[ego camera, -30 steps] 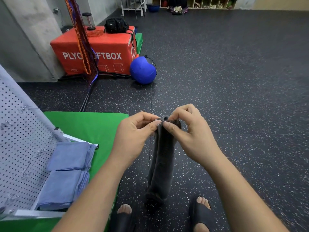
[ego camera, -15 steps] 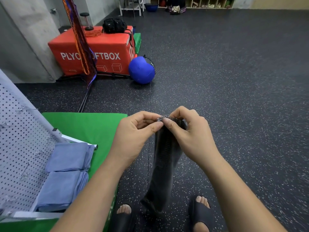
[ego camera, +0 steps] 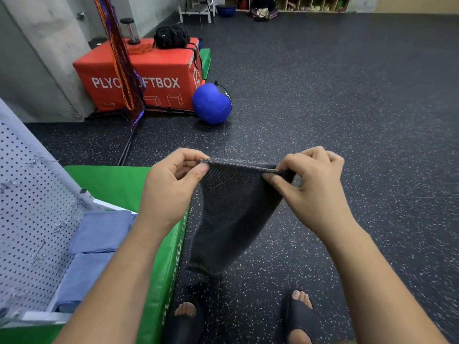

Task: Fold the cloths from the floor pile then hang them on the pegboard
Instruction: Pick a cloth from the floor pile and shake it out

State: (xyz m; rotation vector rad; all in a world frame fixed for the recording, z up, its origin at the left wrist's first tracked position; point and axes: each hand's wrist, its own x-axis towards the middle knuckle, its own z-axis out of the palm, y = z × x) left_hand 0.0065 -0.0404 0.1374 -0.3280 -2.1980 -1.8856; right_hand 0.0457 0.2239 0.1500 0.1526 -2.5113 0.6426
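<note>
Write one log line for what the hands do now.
grey cloth: held up, spread | left hand: pinches top corner | right hand: pinches other corner

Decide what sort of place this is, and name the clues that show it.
Probably a gym or training room: a red plyo soft box, a blue medicine ball beside it, and speckled rubber flooring.

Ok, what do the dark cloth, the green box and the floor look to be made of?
The dark cloth: soft matte textile, fine ribbed weave showing, hanging limp; fibre unclear. The green box: smooth, faintly shiny vinyl-like skin with printed letters; probably padded, not certain. The floor: matte dark rubber-like matting with pale speckles and a seam line.
</note>
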